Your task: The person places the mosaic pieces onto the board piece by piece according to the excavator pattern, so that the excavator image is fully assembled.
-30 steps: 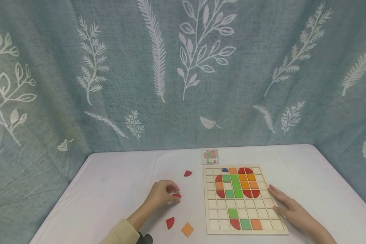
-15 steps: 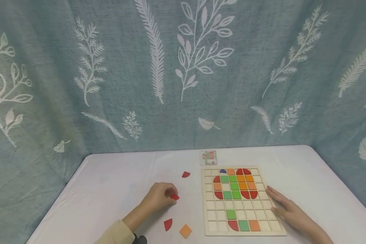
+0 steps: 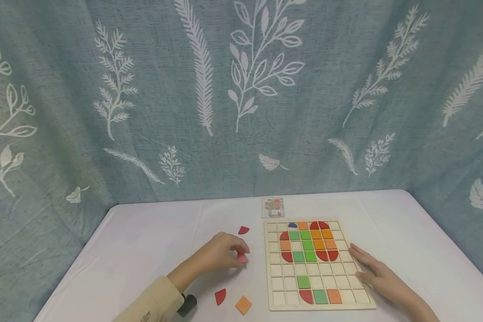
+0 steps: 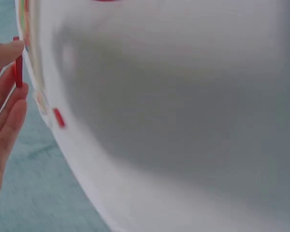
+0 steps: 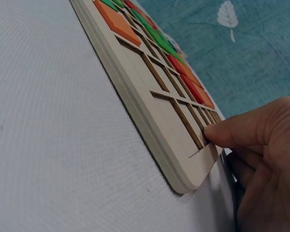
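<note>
My left hand pinches a red quarter-circle tile between thumb and fingertips, just left of the board. In the left wrist view that tile stands edge-on between the thumb and fingers. My right hand rests against the right edge of the pale wooden grid board; in the right wrist view the thumb of the right hand lies on the board's rim near a corner, with the other fingers partly hidden beside it. Red, orange, green and blue tiles sit in several of the board's squares.
Loose on the white table are two red quarter-circle tiles, one behind and one in front of my left hand, and an orange square tile. A small pattern card lies behind the board. A teal leaf-print curtain hangs behind.
My left hand has lifted the red tile and moved it a little to the right, toward the board. The right hand stays at the board's edge. The head view has shifted slightly.
</note>
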Demonstrator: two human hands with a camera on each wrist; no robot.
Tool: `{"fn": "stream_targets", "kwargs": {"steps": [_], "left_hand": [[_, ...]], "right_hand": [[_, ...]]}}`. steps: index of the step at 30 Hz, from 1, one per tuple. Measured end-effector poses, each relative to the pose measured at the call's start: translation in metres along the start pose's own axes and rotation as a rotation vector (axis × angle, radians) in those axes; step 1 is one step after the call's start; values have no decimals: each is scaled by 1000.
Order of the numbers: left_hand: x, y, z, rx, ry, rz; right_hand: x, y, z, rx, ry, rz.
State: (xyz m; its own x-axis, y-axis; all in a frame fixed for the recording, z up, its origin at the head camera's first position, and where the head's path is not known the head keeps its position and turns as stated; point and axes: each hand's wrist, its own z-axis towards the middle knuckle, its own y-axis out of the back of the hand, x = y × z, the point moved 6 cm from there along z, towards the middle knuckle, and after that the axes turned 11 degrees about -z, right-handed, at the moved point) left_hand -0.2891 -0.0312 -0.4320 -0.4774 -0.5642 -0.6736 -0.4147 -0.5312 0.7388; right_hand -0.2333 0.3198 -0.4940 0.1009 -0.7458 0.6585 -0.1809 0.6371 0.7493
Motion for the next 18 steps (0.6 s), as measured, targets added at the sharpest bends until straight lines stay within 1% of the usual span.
{"fn": "stream_targets", "kwargs": {"steps": [5,7,10,11,15,18], "left_hand": [[-24,-9,19,76,-62,167],[-34,-14,27,103,-72,207],[-49,-25,40,135,-89,216],[-55,-30,44,144,-94,205],[-81,-50,58,171,-165,169],[-102,-63,66,177,-207,174]], "right_hand": [[0,0,0,3,-1,0],[0,-1,0,4,-7,-3],[-1,-1,-1,5,-20,-14],[-1,-1,-1,3,-19,-18],[-1,1,-1,-11,-8,-23],[-2,1,-1,-22,-3,-25]]}}
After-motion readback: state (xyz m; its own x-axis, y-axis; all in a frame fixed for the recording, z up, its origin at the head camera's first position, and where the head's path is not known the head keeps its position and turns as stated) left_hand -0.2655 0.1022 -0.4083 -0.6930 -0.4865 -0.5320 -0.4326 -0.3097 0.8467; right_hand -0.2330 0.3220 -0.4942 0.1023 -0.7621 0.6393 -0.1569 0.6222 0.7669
